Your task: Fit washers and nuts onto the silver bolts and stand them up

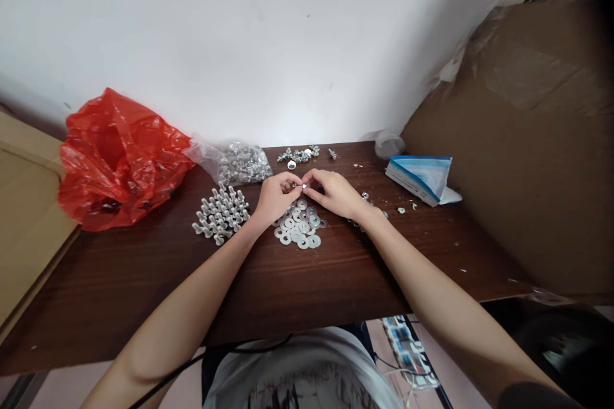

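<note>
My left hand (277,197) and my right hand (336,193) meet fingertip to fingertip over the middle of the table. Between their pinched fingers is a small shiny metal part (304,186), too small to make out in detail; both hands touch it. Just below the hands lies a loose pile of flat metal washers (303,229). Left of my left hand stands a cluster of grey winged pieces (221,214). Small metal fasteners (300,155) lie behind the hands. More small metal bits (365,195) are partly hidden by my right wrist.
A clear bag of metal parts (244,163) and a red plastic bag (125,160) are at the back left. At the right are a clear round container (389,144), a blue and white packet (422,177) and a large cardboard box (518,140). The brown table (297,287) meets a white wall.
</note>
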Demonstrator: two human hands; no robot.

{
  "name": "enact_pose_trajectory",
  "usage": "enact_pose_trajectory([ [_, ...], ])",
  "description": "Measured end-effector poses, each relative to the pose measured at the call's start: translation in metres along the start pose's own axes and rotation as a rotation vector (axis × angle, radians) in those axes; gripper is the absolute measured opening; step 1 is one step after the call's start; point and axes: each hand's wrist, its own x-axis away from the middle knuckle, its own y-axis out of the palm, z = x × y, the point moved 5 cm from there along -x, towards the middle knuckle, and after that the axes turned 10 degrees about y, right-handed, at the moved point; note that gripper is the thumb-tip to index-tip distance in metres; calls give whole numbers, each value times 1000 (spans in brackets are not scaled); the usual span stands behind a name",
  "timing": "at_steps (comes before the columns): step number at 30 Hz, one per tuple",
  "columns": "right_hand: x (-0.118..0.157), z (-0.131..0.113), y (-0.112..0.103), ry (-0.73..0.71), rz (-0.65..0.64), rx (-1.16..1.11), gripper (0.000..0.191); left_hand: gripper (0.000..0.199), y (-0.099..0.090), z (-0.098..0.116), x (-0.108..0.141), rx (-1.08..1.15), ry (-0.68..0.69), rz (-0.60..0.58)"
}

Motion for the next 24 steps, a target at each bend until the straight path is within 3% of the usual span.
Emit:
enact_pose_trajectory([
  [24, 0, -2, 0, 3, -14, -3, 17, 8, -1, 0, 0, -16, 12, 11],
])
